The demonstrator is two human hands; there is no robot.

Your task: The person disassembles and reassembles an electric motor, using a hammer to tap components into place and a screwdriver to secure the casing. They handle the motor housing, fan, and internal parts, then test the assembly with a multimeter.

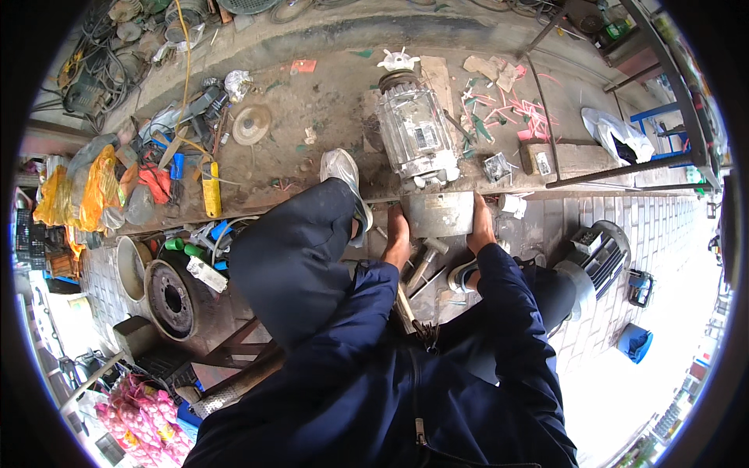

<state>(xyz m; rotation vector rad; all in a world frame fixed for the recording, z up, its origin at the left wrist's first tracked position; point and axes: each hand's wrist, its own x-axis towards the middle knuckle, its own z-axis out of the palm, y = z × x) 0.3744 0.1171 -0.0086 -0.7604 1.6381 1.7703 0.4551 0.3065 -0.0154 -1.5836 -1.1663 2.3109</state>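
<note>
Left hand (397,238) and right hand (481,226), fingers wrapped closed on opposite sides of the grey metal housing (439,214) just near of the electric motor (417,132); even grip on both sides would keep it level above the hammer (425,259).

Open-air repair workshop: electric motors (416,131), scattered tools (187,164), wheel (172,299), cables (94,70).

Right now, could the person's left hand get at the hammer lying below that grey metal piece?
Probably yes. The left hand grips the grey metal piece, and the hammer lies right beside it with nothing between, though the hand would have to let go first.
</note>
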